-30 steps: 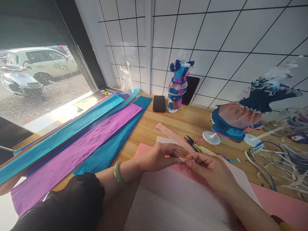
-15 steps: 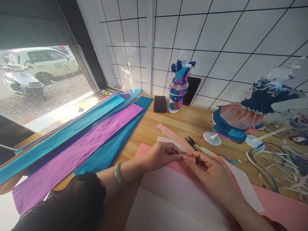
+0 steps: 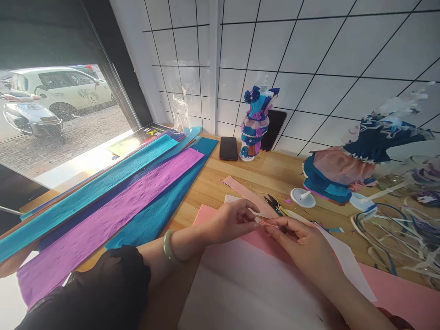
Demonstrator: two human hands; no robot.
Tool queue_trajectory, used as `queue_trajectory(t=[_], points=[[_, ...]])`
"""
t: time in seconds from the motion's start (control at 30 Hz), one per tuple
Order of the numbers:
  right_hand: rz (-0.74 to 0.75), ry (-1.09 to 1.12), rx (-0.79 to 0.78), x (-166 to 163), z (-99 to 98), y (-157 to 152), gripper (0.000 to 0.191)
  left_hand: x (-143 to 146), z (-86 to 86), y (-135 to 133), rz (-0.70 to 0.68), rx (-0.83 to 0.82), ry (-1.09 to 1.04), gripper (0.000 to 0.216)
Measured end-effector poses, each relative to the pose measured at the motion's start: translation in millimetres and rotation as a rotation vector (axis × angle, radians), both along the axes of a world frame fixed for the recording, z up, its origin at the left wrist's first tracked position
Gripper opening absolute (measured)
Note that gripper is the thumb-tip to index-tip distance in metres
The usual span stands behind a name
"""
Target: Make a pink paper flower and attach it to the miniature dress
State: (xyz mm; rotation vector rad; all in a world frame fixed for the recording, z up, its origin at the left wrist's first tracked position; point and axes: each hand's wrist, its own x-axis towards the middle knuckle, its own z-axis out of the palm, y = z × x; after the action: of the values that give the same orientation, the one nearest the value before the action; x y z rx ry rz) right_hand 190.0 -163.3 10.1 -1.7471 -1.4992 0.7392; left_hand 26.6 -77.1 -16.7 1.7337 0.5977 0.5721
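My left hand (image 3: 231, 222) pinches one end of a small folded piece of pink crepe paper (image 3: 267, 223), thumb against forefinger. On its other end the fingers of my right hand (image 3: 299, 239) are closed, hiding much of it. Beneath both hands lie a large white sheet (image 3: 254, 279) and pink paper (image 3: 395, 284). Just beyond my fingertips, dark-bladed scissors (image 3: 273, 201) rest beside a long pale pink strip (image 3: 249, 192). A light green bangle (image 3: 168, 247) circles my left wrist.
Turquoise (image 3: 113, 190) and purple (image 3: 130, 211) crepe sheets lie at left. By the tiled wall are a phone (image 3: 228, 149), a paper-dressed figure (image 3: 255, 123) and a dark tablet-like slab (image 3: 277, 130). At right are a second dressed figure (image 3: 347, 167), a white round base (image 3: 303, 197) and tangled ribbons (image 3: 388, 238).
The pink piece has turned in my fingers; its pleated face showed before and now a thinner edge shows. Both hands have stayed nearly in place.
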Motion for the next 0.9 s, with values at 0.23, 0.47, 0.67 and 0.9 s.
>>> queue_trajectory(t=[0.23, 0.47, 0.67, 0.9], points=[[-0.018, -0.083, -0.002, -5.5, 2.1, -0.1, 0.022, -0.5, 1.6, -2.0, 0.003, 0.116, 0.054, 0.016], [0.000, -0.054, -0.018, -1.6, 1.6, 2.1, 0.020, -1.2, 2.5, 0.3, 0.034, 0.165, 0.098, 0.015], [0.047, -0.059, 0.011, -3.1, -4.1, 0.7, 0.022, -1.1, -1.9, 0.1, 0.002, 0.288, 0.059, 0.017], [0.057, -0.091, 0.012, -4.0, -9.6, -2.4, 0.020, 0.1, -2.4, 1.1, 0.012, 0.283, 0.073, 0.014]])
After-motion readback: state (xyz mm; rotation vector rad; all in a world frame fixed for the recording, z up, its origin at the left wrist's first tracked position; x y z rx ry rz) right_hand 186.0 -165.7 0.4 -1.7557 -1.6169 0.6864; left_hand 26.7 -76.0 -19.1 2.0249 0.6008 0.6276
